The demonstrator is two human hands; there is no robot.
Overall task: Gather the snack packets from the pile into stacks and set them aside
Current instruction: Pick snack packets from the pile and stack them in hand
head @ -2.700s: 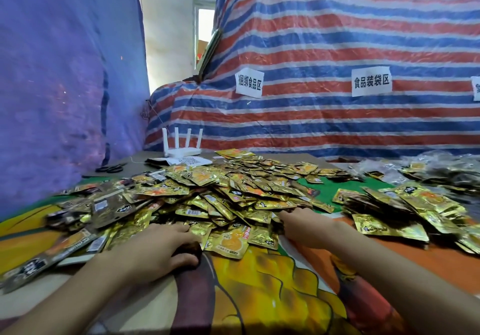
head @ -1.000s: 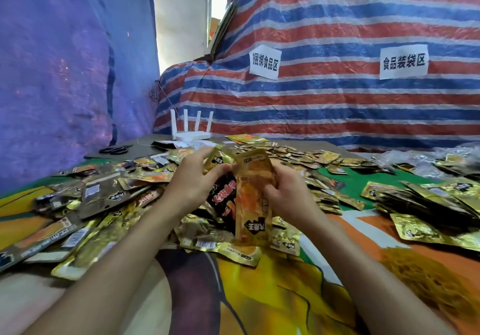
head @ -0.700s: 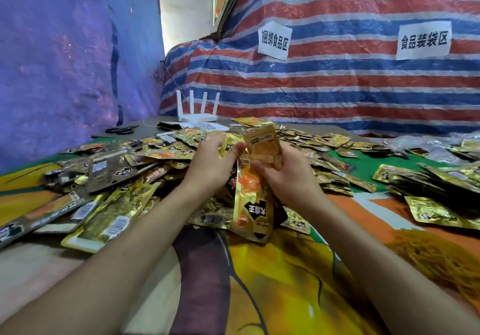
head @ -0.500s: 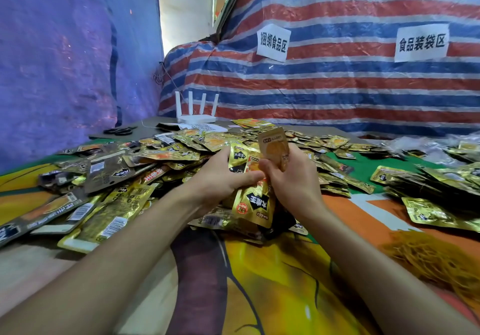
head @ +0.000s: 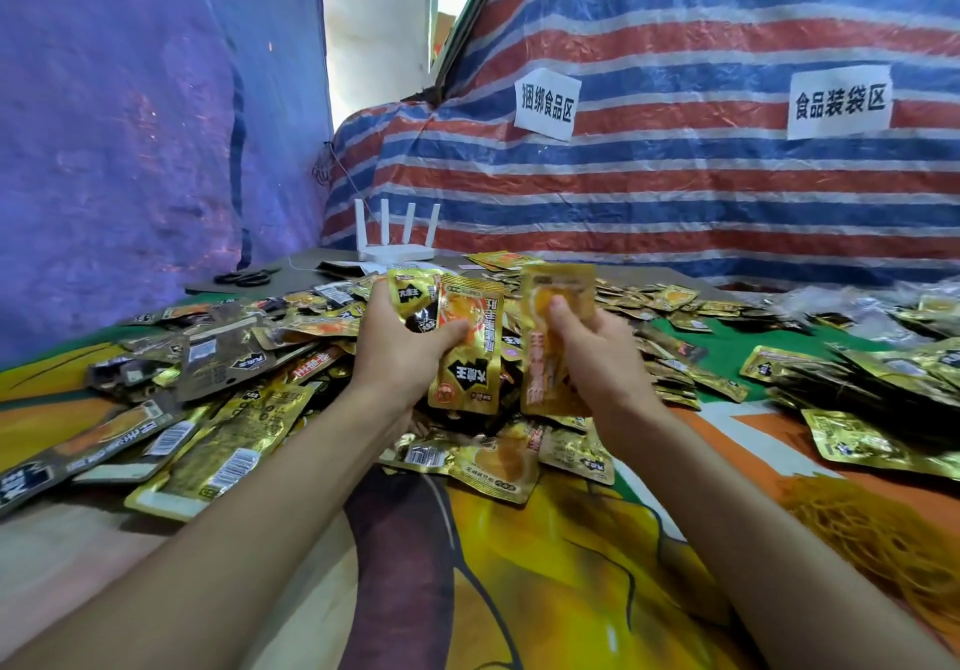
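A wide pile of gold and black snack packets (head: 249,357) covers the table ahead and to the left. My left hand (head: 400,352) grips a few gold packets (head: 467,347) upright above the pile, thumb across their front. Just to the right, my right hand (head: 592,352) holds another gold packet (head: 556,306) upright, thumb pressed on its face. The two bunches stand side by side, a little apart. More loose packets (head: 493,467) lie flat beneath both hands.
A heap of gathered packets (head: 872,383) lies at the right on the green and orange cloth (head: 571,591). A white router (head: 397,248) and black scissors (head: 244,278) sit at the back. Striped tarp with paper signs (head: 545,103) closes off the far side.
Both hands lifted packets off the pile and held them together at centre. Now the right hand's packet has drawn apart to the right of the left hand's bunch.
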